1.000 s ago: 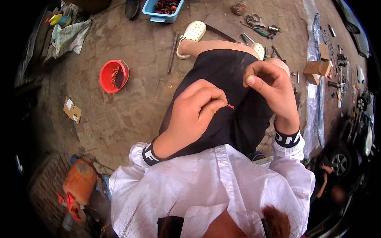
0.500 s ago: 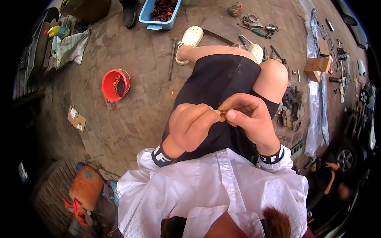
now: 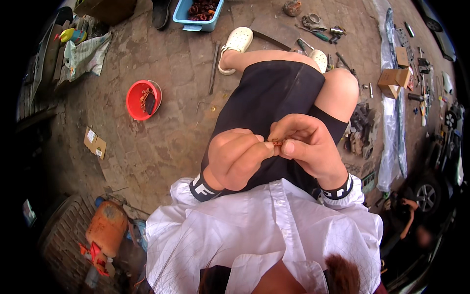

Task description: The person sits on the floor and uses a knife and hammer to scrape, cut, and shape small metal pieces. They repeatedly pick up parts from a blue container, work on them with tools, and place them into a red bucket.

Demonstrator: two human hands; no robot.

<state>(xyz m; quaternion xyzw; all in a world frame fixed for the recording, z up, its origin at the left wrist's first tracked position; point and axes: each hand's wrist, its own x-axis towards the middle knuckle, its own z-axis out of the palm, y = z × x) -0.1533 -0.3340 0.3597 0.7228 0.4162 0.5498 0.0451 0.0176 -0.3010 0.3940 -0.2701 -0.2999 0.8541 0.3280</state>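
Copper-coloured strand [image 3: 277, 143] is held above the black shorts [image 3: 267, 100], apparently unfinished. From left to right: red bucket [image 3: 133, 109] on the paved ground [image 3: 161, 157], whose loose copper-coloured strips [image 3: 145, 99] are presumably the portion done; blue basin [image 3: 196, 25], whose dark reddish pieces [image 3: 201, 10] presumably remain; left hand [image 3: 237, 159], whose fingertips pinch the strand's left end; right hand [image 3: 311, 147], whose thumb and forefinger pinch its right end.
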